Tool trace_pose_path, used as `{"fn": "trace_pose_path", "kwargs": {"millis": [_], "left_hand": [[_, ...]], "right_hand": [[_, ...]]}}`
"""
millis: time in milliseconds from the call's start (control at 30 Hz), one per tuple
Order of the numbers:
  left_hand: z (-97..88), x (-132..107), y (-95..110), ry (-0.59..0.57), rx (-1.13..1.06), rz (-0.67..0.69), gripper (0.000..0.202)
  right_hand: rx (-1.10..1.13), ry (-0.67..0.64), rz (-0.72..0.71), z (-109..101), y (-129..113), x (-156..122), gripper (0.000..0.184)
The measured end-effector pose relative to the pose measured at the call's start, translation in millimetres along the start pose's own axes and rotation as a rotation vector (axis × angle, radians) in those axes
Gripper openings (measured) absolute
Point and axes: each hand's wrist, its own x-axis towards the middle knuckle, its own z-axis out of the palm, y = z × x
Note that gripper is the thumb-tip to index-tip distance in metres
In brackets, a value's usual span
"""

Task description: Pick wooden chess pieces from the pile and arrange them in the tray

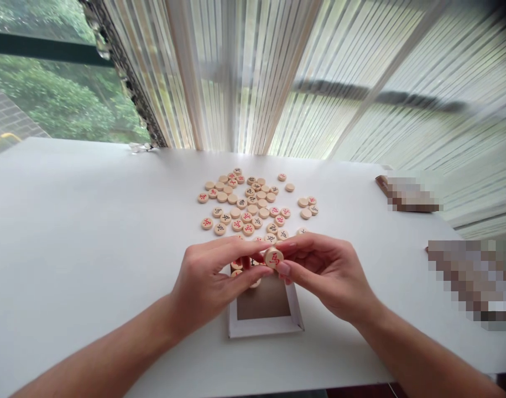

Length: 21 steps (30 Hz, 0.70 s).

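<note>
A round wooden xiangqi piece (274,258) with a red character faces me, held up over a shallow white box (266,326). Thumb and fingers of my right hand (329,271) pinch it from the right. From the other side, my left hand (211,276) has its thumb and index fingertips closed at the piece's left edge. Several pieces sit in the box's far left part, partly hidden by my left hand; the box's brown floor (263,303) shows near me.
Many loose pieces (246,217) lie scattered on the white table (111,221) beyond my hands, some with red or black characters. A few lie apart at the right (306,213). Two brown, blurred-out objects (410,208) lie along the right side. Striped curtains hang behind the table.
</note>
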Motion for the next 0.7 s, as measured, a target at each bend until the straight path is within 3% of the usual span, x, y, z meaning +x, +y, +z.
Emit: {"fn": "trace_pose_path", "kwargs": {"millis": [100,433,700], "left_hand": [[-0.4,-0.6,0.1,-0.005,0.002,-0.012,0.026],[0.3,1.1,-0.6,-0.005,-0.036,-0.017,0.022],[0.2,4.2,2.5,-0.022,-0.107,-0.008,0.016]], "right_hand": [[-0.021,0.018,-0.004,0.4,-0.8,-0.1,0.019],[-0.008,-0.030,0.014,-3.2,1.6,-1.2,0.035],[-0.036,0.005,0.048,1.1,-2.5,-0.3,0.019]]}}
